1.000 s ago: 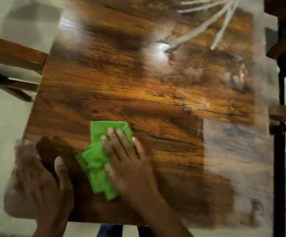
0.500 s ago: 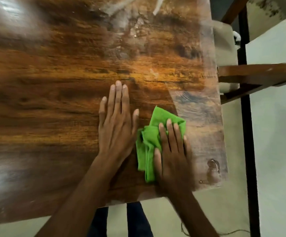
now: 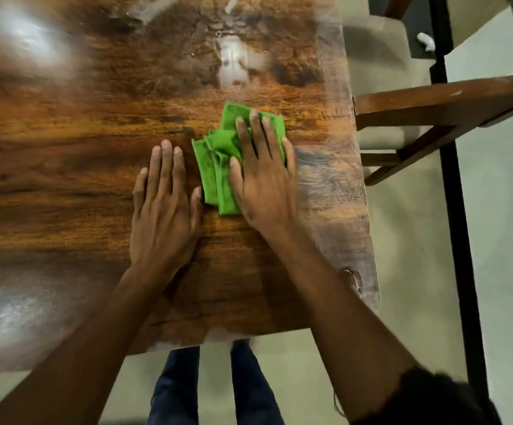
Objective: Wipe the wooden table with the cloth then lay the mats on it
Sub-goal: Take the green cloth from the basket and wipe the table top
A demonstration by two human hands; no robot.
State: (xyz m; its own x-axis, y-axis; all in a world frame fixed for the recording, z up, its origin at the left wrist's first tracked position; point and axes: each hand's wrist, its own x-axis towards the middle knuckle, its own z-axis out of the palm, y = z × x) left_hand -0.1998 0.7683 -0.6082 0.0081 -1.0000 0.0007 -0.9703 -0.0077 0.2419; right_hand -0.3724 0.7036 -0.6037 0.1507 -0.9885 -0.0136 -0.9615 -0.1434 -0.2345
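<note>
A folded green cloth lies on the glossy wooden table, near its right side. My right hand presses flat on the cloth, fingers spread over its right half. Beside it, to the left, my left hand rests flat on the bare wood with fingers together, its thumb almost touching the cloth. No mats are in view.
A wooden chair with a pale seat stands just past the table's right edge. A black metal post runs down the right side. My legs show below the near table edge, over a pale floor.
The cloth under my right hand went from the near left of the table to its right side, then slid farther from me. My left hand moved from the near left edge to beside the cloth.
</note>
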